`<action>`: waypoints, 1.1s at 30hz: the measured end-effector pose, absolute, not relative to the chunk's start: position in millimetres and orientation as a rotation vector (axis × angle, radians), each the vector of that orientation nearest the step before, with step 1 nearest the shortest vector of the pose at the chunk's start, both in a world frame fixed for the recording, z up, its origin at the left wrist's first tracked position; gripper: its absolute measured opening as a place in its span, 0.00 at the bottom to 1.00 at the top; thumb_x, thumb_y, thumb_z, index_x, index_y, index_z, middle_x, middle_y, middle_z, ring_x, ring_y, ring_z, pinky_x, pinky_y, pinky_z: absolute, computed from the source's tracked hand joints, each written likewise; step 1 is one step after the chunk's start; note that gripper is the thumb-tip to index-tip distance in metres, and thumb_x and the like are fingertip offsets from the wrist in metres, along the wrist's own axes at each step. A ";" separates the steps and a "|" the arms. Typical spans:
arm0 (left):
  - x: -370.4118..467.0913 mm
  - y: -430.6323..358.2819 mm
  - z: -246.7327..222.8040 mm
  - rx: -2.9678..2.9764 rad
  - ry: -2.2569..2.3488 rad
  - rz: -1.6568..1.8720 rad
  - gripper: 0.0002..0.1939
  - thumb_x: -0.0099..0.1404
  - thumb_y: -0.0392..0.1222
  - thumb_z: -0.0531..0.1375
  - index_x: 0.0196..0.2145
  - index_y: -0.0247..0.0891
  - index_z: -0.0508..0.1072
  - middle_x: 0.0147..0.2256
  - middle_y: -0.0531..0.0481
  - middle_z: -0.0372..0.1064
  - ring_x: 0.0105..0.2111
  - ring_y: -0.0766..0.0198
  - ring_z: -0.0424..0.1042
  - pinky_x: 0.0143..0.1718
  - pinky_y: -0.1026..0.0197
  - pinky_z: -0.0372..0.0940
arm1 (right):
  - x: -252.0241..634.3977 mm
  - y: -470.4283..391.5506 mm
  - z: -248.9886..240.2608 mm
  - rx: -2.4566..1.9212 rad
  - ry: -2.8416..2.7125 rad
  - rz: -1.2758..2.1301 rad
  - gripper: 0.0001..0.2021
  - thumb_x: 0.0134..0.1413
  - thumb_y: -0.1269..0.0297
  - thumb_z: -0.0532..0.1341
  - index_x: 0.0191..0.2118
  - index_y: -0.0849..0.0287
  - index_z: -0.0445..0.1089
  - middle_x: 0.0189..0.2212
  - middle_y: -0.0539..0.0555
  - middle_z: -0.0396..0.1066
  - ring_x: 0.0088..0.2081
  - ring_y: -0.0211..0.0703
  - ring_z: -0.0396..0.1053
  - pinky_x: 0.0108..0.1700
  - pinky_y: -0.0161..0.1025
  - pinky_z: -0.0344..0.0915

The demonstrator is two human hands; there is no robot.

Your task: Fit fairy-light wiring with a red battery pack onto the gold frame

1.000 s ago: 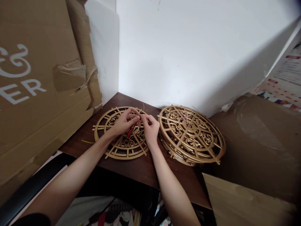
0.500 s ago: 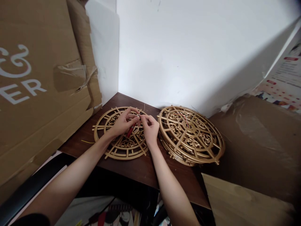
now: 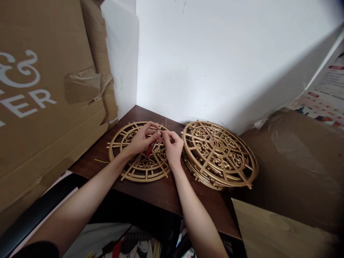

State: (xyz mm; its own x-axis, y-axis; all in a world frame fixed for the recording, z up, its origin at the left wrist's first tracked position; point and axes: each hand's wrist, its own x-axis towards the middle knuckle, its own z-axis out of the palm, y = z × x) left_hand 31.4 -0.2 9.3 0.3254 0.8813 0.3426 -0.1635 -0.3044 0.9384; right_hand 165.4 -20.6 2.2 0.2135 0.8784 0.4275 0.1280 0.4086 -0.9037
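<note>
Both hands meet above a gold openwork disc with scrollwork and spokes, lying flat on the dark wooden table. My left hand is closed around a small red-handled tool that looks like pliers, its handles pointing down. The tool's tip is at my left fingertips, mostly hidden. Close against it, my right hand is closed in a pinch on a thin wire, too fine to see well. A pale wire end sticks up behind the fingers.
On the right stands a stack of similar gold discs, with thin wires on top. A yellow wire lies at the table's left. Cardboard boxes flank the table; a white wall rises behind.
The whole view has shifted slightly. Both hands keep nearly the same pose over the disc, with the red-handled tool still in the left.
</note>
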 end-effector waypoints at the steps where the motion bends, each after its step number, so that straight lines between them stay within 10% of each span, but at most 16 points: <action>1: 31.5 -0.5 9.7 1.511 0.689 1.214 0.16 0.60 0.47 0.63 0.40 0.37 0.63 0.24 0.53 0.72 0.25 0.67 0.71 0.26 0.68 0.62 | 165.3 -20.7 2.2 -1.041 -1.262 0.681 0.13 0.54 0.58 0.61 0.32 0.64 0.74 0.22 0.48 0.65 0.22 0.32 0.57 0.24 0.32 0.55; 33: 29.8 2.0 6.0 1.508 0.712 1.236 0.14 0.60 0.47 0.63 0.37 0.37 0.66 0.23 0.53 0.72 0.25 0.65 0.72 0.27 0.66 0.63 | 166.4 -19.7 -1.9 -1.080 -1.327 0.635 0.14 0.55 0.57 0.60 0.33 0.63 0.75 0.21 0.48 0.64 0.23 0.34 0.58 0.27 0.33 0.58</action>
